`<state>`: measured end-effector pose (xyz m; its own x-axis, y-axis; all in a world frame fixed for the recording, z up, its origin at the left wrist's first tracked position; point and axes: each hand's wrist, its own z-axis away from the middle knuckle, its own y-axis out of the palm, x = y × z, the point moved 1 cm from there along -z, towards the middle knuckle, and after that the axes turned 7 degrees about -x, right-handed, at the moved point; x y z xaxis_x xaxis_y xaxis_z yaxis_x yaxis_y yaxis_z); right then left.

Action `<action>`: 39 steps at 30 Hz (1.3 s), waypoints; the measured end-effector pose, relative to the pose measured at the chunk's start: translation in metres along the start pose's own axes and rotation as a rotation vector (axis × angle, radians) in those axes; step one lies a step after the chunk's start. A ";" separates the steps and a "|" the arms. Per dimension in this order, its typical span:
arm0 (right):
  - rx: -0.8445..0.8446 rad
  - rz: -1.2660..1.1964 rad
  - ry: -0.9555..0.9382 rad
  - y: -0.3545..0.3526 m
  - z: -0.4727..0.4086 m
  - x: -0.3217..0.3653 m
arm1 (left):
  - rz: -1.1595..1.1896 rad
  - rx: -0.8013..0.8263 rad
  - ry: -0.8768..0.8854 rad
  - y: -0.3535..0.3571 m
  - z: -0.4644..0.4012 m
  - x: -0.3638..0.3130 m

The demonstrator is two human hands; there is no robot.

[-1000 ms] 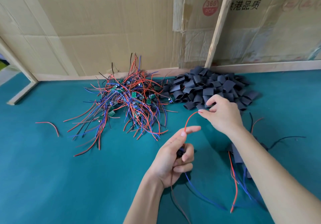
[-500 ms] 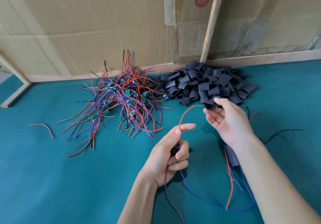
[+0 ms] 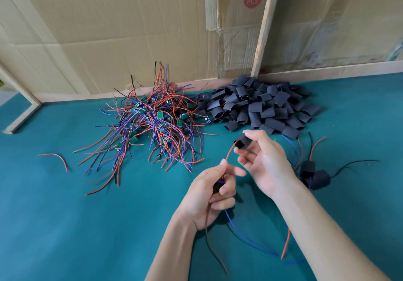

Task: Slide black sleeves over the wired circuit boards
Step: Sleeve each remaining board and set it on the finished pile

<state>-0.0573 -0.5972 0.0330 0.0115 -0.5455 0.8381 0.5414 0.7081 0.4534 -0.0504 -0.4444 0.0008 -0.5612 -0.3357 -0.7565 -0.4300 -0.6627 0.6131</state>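
My left hand grips a small wired circuit board, mostly hidden in the fist, with blue, black and red wires trailing below. One red wire rises from its fingertips. My right hand pinches a black sleeve between thumb and forefinger, and the red wire's tip enters the sleeve's open end. A heap of black sleeves lies behind it. A tangle of wired green boards lies to the left of that heap.
Two sleeved boards with trailing wires lie right of my right wrist. A loose red wire rests at far left on the teal mat. Cardboard panels and a wooden strip wall off the back.
My right hand let go of the red wire's tip, took a black sleeve from the heap and brought it back onto that tip. The left hand stayed put.
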 end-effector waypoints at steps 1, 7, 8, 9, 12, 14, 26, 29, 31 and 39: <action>0.030 0.021 0.002 0.002 0.003 -0.003 | 0.008 -0.008 -0.015 0.000 0.000 -0.001; 0.114 0.160 -0.048 0.006 0.008 -0.010 | 0.048 -0.083 -0.070 0.003 -0.003 -0.003; 0.136 0.186 -0.060 0.005 0.007 -0.010 | 0.041 -0.098 -0.072 0.004 -0.003 -0.003; 0.158 0.224 -0.074 0.004 0.007 -0.010 | 0.040 -0.109 -0.075 0.004 -0.003 -0.003; 0.206 0.387 -0.136 0.001 0.007 -0.011 | 0.068 -0.100 -0.062 0.005 -0.004 -0.003; 0.263 0.492 -0.173 0.001 0.010 -0.011 | 0.091 -0.086 -0.049 0.005 -0.004 -0.003; 0.294 0.587 -0.236 -0.005 0.007 -0.007 | 0.117 -0.083 -0.035 0.004 -0.005 -0.002; 0.224 0.530 -0.249 -0.007 0.006 -0.008 | 0.135 -0.079 -0.026 0.006 -0.005 -0.001; 0.179 0.493 -0.263 -0.007 0.005 -0.007 | 0.130 -0.102 -0.025 0.007 -0.005 0.000; 0.060 0.373 -0.277 -0.014 -0.003 0.003 | 0.101 -0.200 0.049 0.000 -0.002 0.004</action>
<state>-0.0625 -0.6096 0.0281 -0.0331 -0.1147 0.9928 0.4933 0.8621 0.1161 -0.0513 -0.4476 -0.0025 -0.5574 -0.4357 -0.7068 -0.2216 -0.7423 0.6324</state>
